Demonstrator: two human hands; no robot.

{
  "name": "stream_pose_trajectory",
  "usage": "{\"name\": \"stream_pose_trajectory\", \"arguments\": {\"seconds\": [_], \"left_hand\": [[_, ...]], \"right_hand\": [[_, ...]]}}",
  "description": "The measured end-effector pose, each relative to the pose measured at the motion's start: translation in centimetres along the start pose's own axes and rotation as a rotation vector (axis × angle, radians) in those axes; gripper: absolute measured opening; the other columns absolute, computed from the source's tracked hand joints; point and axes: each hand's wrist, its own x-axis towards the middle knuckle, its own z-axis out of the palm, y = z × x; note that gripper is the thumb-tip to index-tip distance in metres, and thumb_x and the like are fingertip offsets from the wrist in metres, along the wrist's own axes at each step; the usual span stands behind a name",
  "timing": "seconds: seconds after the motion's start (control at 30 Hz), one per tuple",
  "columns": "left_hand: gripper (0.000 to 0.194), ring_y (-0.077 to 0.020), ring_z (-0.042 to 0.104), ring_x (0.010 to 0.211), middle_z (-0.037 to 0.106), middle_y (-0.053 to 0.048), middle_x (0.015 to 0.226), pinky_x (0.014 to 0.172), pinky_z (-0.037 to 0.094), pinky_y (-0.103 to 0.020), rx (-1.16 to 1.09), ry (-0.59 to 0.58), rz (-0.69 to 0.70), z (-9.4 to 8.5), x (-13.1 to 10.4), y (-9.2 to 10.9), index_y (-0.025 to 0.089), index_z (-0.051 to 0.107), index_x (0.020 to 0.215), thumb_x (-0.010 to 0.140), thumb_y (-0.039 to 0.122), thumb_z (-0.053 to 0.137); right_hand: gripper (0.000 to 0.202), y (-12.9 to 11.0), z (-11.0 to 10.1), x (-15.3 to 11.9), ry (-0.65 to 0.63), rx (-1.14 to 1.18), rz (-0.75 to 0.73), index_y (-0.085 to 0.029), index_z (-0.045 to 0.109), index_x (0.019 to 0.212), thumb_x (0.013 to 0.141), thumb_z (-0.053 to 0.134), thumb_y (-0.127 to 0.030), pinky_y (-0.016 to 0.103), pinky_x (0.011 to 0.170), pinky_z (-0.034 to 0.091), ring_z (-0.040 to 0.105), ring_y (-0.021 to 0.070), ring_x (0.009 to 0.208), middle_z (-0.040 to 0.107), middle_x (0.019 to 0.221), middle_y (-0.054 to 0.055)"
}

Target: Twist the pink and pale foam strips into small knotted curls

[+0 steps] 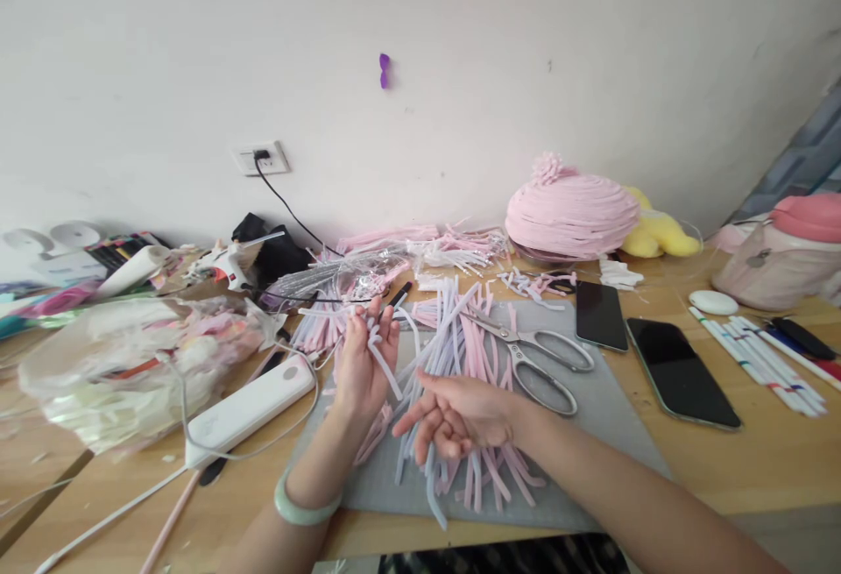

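My left hand is raised palm up at the middle, its fingers curled round a small twisted piece of pale lilac fuzzy stems. To its right, my right hand hovers over the pile with its fingers apart and nothing visible in them. Below and behind both hands, loose pink stems and pale lilac stems lie in a heap on a grey mat. Silver scissors rest at the right of the heap, their blades over the stems.
Two phones, markers and a pink bag are at the right. A pink dome stands behind. At the left are a plastic bag of scraps, a white power strip, cables and a glue gun.
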Motion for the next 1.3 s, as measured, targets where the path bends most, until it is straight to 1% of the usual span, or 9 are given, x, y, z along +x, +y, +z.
{"name": "stream_pose_trajectory", "arguments": {"seconds": [0.13,0.27,0.37,0.5,0.67,0.77,0.9,1.13,1.3], "left_hand": [[0.019,-0.0084,0.056,0.077,0.058,0.001,0.102,0.070,0.047,-0.021,0.085,-0.103,0.047,0.5,-1.2,-0.1,0.024,0.047,0.085,0.081,0.042,0.045],[0.023,-0.0067,0.051,0.059,0.055,0.004,0.082,0.059,0.047,-0.022,0.106,-0.232,0.064,0.5,-2.3,0.6,0.026,0.042,0.083,0.078,0.047,0.048],[0.032,-0.0095,0.051,0.057,0.053,0.003,0.072,0.053,0.046,-0.022,0.166,-0.263,0.064,0.2,-2.9,1.2,0.025,0.038,0.079,0.073,0.054,0.051],[0.032,-0.0119,0.057,0.069,0.055,0.003,0.075,0.056,0.047,-0.023,0.138,-0.294,-0.034,0.3,-3.3,0.8,0.024,0.039,0.078,0.071,0.052,0.054],[0.023,-0.0119,0.058,0.083,0.060,0.000,0.090,0.074,0.047,-0.026,0.105,-0.267,-0.036,0.8,-2.8,-1.0,0.022,0.044,0.081,0.075,0.043,0.053],[0.017,-0.0118,0.058,0.085,0.060,-0.003,0.095,0.073,0.046,-0.024,0.131,-0.220,-0.106,0.8,-2.4,-1.8,0.021,0.047,0.083,0.076,0.034,0.054],[0.018,-0.0087,0.059,0.074,0.062,0.000,0.089,0.070,0.047,-0.023,0.199,-0.259,-0.221,0.6,-2.3,-2.3,0.019,0.046,0.081,0.072,0.027,0.060],[0.024,-0.0074,0.059,0.063,0.063,0.002,0.073,0.068,0.046,-0.022,0.320,-0.274,-0.231,0.7,-2.4,-2.6,0.015,0.051,0.081,0.064,0.022,0.066],[0.025,-0.0086,0.060,0.062,0.063,0.002,0.069,0.065,0.046,-0.021,0.297,-0.250,-0.230,0.4,-2.1,-2.7,0.014,0.053,0.078,0.061,0.023,0.069]], "right_hand": [[0.051,1.0,0.6,1.2,-0.057,0.211,-0.071,-0.007,0.062,0.091,0.086,0.033,-0.049,0.011,0.036,0.038,0.054,0.0046,0.040,0.067,0.066,0.006],[0.034,1.3,1.3,1.5,-0.010,0.350,-0.268,-0.013,0.059,0.100,0.086,0.043,-0.040,0.012,0.040,0.041,0.056,0.0043,0.045,0.068,0.076,0.003],[0.031,1.4,1.9,1.5,0.054,0.357,-0.385,-0.014,0.059,0.097,0.081,0.051,-0.040,0.013,0.040,0.042,0.057,0.0053,0.046,0.068,0.078,0.004],[0.027,1.5,2.1,1.7,0.255,0.402,-0.506,-0.013,0.059,0.078,0.075,0.060,-0.040,0.013,0.038,0.038,0.052,0.0045,0.041,0.065,0.064,0.002],[0.024,0.6,0.7,1.6,0.622,0.416,-0.710,-0.015,0.059,0.075,0.063,0.069,-0.033,0.014,0.039,0.037,0.051,0.0042,0.041,0.061,0.060,-0.002],[0.023,-0.1,-0.5,1.2,0.775,0.342,-0.832,-0.015,0.060,0.069,0.057,0.072,-0.031,0.016,0.041,0.038,0.052,0.0058,0.045,0.059,0.061,-0.003],[0.023,-0.7,-1.7,0.8,0.895,0.103,-0.949,-0.016,0.062,0.066,0.060,0.068,-0.037,0.022,0.049,0.044,0.053,0.0095,0.050,0.057,0.057,-0.002],[0.028,-0.8,-2.3,0.5,1.020,-0.173,-1.033,-0.018,0.056,0.089,0.065,0.064,-0.033,0.025,0.047,0.045,0.055,0.0124,0.049,0.059,0.064,-0.001],[0.025,-1.0,-2.3,0.3,1.040,-0.220,-1.046,-0.017,0.055,0.083,0.066,0.062,-0.035,0.024,0.043,0.045,0.054,0.0112,0.047,0.057,0.062,-0.002]]}}
